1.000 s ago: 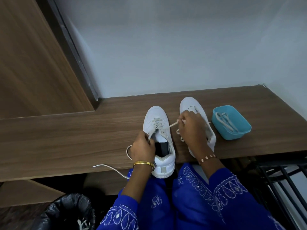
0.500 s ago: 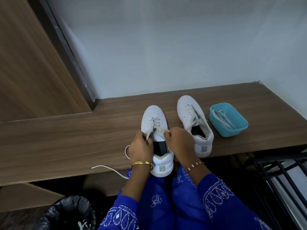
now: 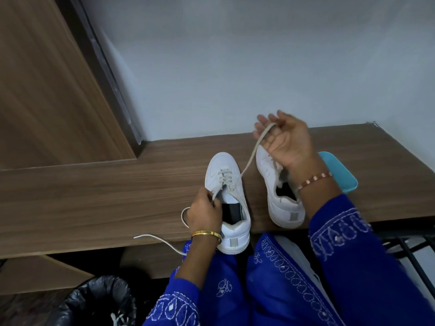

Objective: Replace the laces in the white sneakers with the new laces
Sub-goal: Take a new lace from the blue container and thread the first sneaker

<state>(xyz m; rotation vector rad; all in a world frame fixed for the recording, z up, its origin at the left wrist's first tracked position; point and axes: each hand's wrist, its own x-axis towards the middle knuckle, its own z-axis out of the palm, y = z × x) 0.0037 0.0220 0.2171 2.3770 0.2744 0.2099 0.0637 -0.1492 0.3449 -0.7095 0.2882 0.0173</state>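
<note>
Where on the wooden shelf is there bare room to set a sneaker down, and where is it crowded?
Bare wood runs left of the left sneaker, from the loose lace end back to the wooden panel. A narrower bare strip lies along the wall behind both shoes. Crowded: right sneaker, blue tray, both hands and the taut lace.
</note>
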